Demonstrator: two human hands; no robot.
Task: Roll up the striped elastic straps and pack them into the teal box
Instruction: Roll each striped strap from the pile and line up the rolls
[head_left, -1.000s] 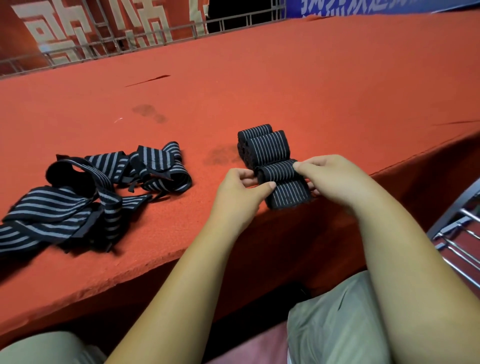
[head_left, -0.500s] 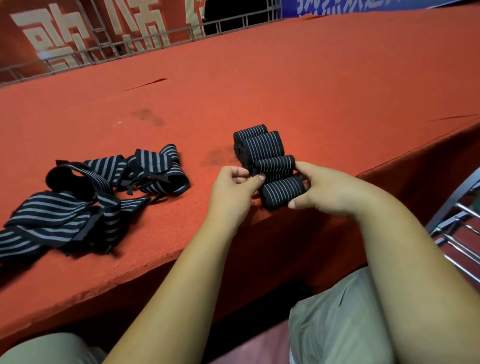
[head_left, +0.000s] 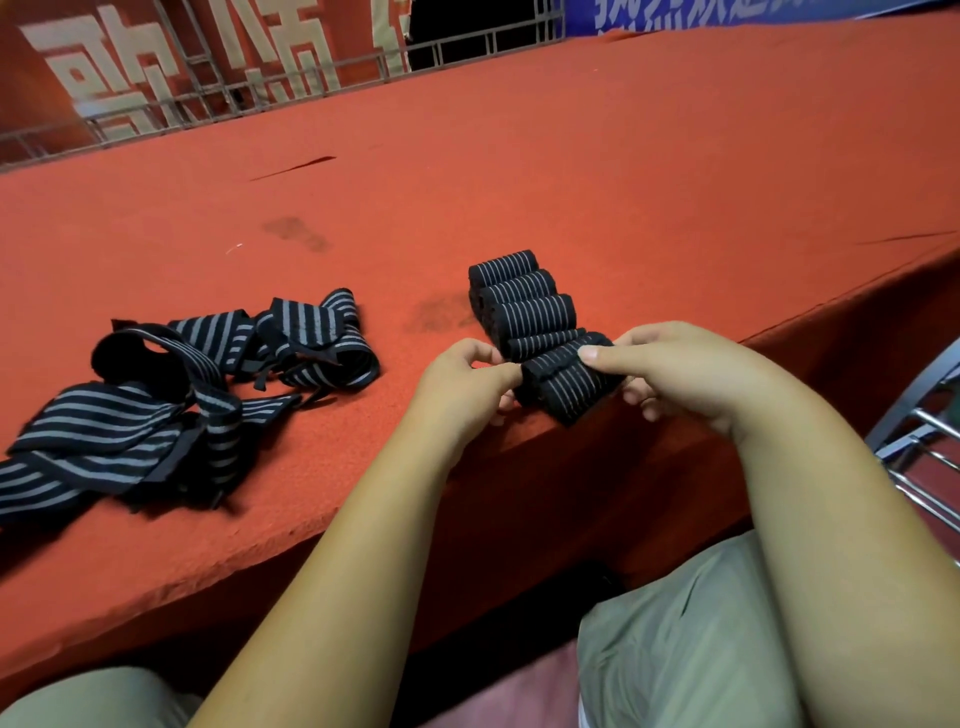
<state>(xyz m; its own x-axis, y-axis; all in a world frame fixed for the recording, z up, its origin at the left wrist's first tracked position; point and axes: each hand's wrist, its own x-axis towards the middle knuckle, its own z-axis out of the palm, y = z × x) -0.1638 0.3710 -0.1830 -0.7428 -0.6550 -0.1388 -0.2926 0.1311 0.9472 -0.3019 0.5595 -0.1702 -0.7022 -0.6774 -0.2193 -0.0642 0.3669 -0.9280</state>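
A row of rolled black straps with thin grey stripes (head_left: 524, 296) lies on the red carpeted platform (head_left: 623, 171). At the row's near end, by the platform edge, I hold a rolled strap (head_left: 569, 382) between both hands. My left hand (head_left: 462, 382) pinches its left end. My right hand (head_left: 675, 371) grips its right end, thumb on top. A tangle of unrolled striped straps (head_left: 171, 384) lies to the left. No teal box is in view.
The platform's front edge (head_left: 311, 525) drops off just below my hands. A metal railing (head_left: 291, 78) runs along the far side, and a metal frame (head_left: 919, 436) stands at the right. My knees show below.
The nearest roll has been turned and tightened at the row's end. My right thumb has moved onto its top, and my left fingers stay pinched on its left end.
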